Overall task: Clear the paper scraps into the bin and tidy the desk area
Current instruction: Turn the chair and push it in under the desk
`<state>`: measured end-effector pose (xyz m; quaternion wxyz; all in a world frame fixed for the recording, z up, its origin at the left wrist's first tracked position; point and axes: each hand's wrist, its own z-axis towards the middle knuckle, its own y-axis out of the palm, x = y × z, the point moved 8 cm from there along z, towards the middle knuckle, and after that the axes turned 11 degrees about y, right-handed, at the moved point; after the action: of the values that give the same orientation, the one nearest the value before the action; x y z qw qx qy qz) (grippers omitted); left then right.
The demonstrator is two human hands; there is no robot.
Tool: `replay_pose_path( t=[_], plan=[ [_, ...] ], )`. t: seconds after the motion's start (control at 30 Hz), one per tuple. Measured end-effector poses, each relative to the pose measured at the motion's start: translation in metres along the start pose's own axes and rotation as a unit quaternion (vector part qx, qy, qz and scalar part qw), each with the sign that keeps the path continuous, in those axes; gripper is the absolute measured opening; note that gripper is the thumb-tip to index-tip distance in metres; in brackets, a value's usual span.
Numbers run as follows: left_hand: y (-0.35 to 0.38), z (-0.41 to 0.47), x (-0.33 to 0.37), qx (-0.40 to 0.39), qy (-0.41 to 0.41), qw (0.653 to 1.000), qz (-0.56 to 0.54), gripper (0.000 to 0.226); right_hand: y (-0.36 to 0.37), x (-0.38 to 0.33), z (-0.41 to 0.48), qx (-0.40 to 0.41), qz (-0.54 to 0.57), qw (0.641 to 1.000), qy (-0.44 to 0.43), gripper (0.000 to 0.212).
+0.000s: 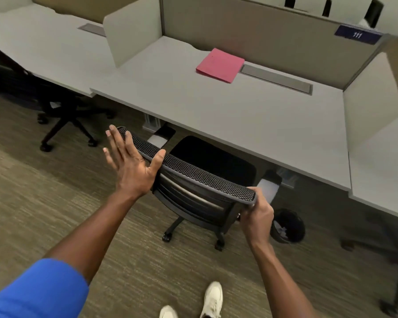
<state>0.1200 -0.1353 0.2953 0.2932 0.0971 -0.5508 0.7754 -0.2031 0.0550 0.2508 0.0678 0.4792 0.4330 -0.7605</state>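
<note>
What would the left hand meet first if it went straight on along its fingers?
Probably nothing close: the left hand points up-left past the chair over carpet, toward the neighbouring desk. Depth is unclear.

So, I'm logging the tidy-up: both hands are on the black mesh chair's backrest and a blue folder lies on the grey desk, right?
Not quite: the head view shows a pink folder, not blue, on the grey desk. Both the left hand and right hand are on the black mesh chair's backrest.

The floor is a brown-green carpet (44, 221) with thin stripes. Grey-white desks (228, 115) stand in a row, with tan walls (251, 40) behind and pale side boards (133, 35) between them. A black chair on wheels (62, 115) sits at the left desk.
</note>
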Motion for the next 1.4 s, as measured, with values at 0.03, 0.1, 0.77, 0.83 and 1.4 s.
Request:
replay_pose_path(
  t=[0.03, 0.1, 0.77, 0.83, 1.4],
  plan=[
    [0.004, 0.005, 0.002, -0.009, 0.004, 1.000, 0.006, 0.112, 0.000, 0.002, 0.007, -0.004, 0.000, 1.000, -0.001, 0.024],
    [0.012, 0.015, 0.006, -0.025, 0.007, 0.999, 0.026, 0.107, 0.000, 0.005, 0.024, -0.015, -0.002, 1.000, 0.000, 0.025],
    [0.088, 0.111, 0.073, -0.027, 0.098, 0.990, 0.099, 0.075, 0.000, 0.048, 0.185, -0.089, 0.024, 0.996, 0.000, 0.033],
    [0.095, 0.117, 0.078, -0.023, 0.096, 0.991, 0.095, 0.074, 0.000, 0.053, 0.199, -0.093, 0.016, 0.996, -0.002, 0.033],
    [0.124, 0.162, 0.083, -0.054, 0.170, 0.980, 0.082, 0.085, 0.013, 0.055, 0.235, -0.044, 0.006, 0.999, -0.017, 0.034]
  ],
)
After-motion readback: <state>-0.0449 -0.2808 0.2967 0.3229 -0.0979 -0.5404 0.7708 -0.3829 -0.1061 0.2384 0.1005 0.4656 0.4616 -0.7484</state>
